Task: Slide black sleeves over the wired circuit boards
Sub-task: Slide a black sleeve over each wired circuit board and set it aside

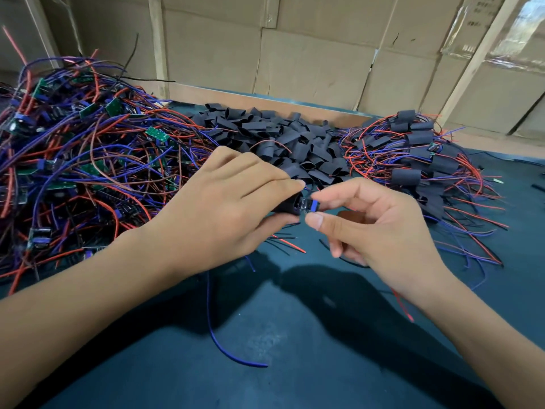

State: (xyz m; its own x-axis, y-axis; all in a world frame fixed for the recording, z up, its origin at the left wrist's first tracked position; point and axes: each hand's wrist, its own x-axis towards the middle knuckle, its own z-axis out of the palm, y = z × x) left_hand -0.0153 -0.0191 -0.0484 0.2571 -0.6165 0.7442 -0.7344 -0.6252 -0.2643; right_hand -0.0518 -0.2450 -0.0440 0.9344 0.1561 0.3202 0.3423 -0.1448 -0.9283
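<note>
Centre frame, just above the desk (295, 335): left hand (218, 208), grip pinching a black sleeve (284, 205), right hand (380, 219) nipping what looks like the blue end of a circuit board (306, 205) poking from it; loose sleeves (295, 140) heaped behind

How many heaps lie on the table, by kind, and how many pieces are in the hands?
Heap of bare wired boards: 1
Heap of empty black sleeves: 1
Heap of sleeved boards: 1
Sleeve held by left hand: 1
Board pinched by right hand: 1
Total: 5
</note>
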